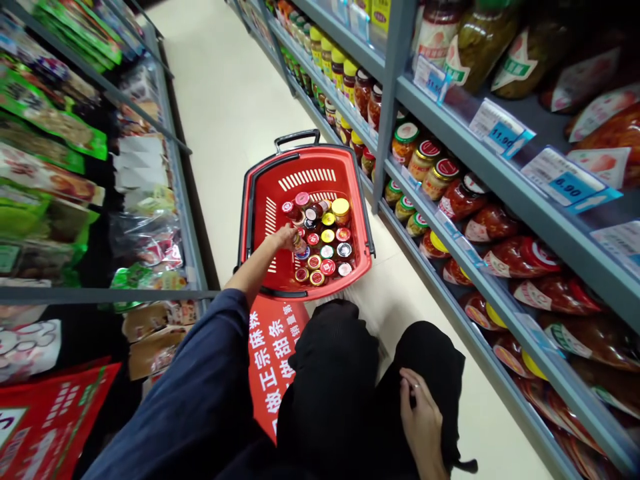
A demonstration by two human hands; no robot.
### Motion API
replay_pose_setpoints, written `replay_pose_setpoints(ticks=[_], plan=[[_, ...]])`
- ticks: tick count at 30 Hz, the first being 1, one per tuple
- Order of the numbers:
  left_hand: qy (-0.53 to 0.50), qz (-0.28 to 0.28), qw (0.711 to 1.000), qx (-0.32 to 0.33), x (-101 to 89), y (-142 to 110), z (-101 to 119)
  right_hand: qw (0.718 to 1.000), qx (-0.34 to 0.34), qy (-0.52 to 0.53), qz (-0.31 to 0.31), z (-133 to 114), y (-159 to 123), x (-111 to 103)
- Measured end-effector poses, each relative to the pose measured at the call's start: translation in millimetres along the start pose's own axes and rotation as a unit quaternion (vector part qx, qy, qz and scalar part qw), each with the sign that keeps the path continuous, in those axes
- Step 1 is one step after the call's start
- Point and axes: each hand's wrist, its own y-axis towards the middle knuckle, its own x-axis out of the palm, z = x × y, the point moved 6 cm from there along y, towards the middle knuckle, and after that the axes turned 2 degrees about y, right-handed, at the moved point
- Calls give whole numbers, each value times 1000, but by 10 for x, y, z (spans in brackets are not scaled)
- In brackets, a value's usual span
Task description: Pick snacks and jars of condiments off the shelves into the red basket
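Note:
My left hand (286,238) reaches into a red shopping basket (295,162) standing on the floor. Its fingers are closed around a small glass jar (299,246), tilted inside the basket. Around it stand several lidded jars, among them one with a yellow lid (341,206), one with a red lid (327,267) and one with a white lid (345,269). A dark-lidded jar (311,212) leans over the others. Resting on my right knee, my right hand (421,417) holds nothing; its fingers are loosely bent and a ring shows on one.
Along the right runs a shelf (453,110) with rows of sauce jars (427,157) and price tags (503,130). On the left a rack holds bagged foods (50,107). Below the basket lies a red printed sign (273,360). The pale aisle floor (210,67) stretches ahead.

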Motion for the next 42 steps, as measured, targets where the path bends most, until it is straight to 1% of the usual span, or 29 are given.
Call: replay_pose_setpoints(ticks=[2, 4, 6, 8, 10, 11, 13, 15, 17, 19, 21, 23, 25, 27, 30, 32, 34, 35, 37, 39, 40, 42], plan=[[-21, -15, 1000, 1, -101, -176, 44, 1000, 9, 16, -2, 8, 11, 10], [-43, -25, 999, 7, -275, -458, 105, 998, 18, 53, -2, 0, 63, -3], [-84, -34, 995, 33, -522, -828, 237, 993, 28, 117, -3, -55, 172, -52], [-164, -43, 982, 87, -825, -1250, 503, 981, 38, 187, -11, -209, 335, -156], [-244, -48, 955, 160, -1150, -1687, 916, 967, 37, 253, -17, -506, 519, -343], [-266, -48, 943, 195, -1307, -1899, 1162, 959, 27, 283, -21, -711, 605, -469], [-276, -50, 925, 258, -1576, -2297, 1699, 939, -14, 342, -35, -1191, 740, -765], [-271, -57, 904, 325, -1790, -2660, 2267, 911, -74, 401, -56, -1668, 814, -1081], [-258, -71, 877, 399, -1951, -2996, 2833, 877, -127, 459, -63, -2011, 819, -1390], [-244, -92, 846, 466, -2042, -3307, 3358, 851, -158, 496, -62, -2164, 746, -1640], [-232, -116, 821, 509, -2052, -3564, 3803, 835, -161, 522, -58, -2135, 611, -1806], [-228, -136, 805, 530, -1973, -3733, 4143, 825, -151, 542, -50, -1973, 457, -1899], [-231, -144, 800, 535, -1806, -3797, 4379, 821, -134, 554, -32, -1730, 336, -1929], [-243, -140, 802, 528, -1563, -3764, 4530, 822, -108, 559, -2, -1444, 269, -1895], [-278, -106, 818, 493, -1123, -3582, 4621, 809, -52, 583, 52, -1007, 231, -1722], [-298, -108, 826, 466, -795, -3448, 4616, 803, -17, 590, 79, -754, 214, -1553], [-301, -140, 831, 446, -444, -3348, 4569, 809, 10, 581, 90, -550, 196, -1369], [-300, -158, 836, 432, -270, -3308, 4524, 813, 21, 575, 91, -469, 185, -1272], [-305, -168, 850, 395, 38, -3239, 4383, 820, 38, 566, 78, -356, 162, -1066], [-338, -163, 858, 350, 274, -3198, 4196, 820, 48, 567, 50, -320, 131, -852], [-358, -159, 860, 328, 358, -3192, 4096, 819, 48, 571, 31, -334, 112, -749], [-387, -155, 861, 290, 447, -3201, 3911, 814, 41, 580, 0, -408, 71, -590]])
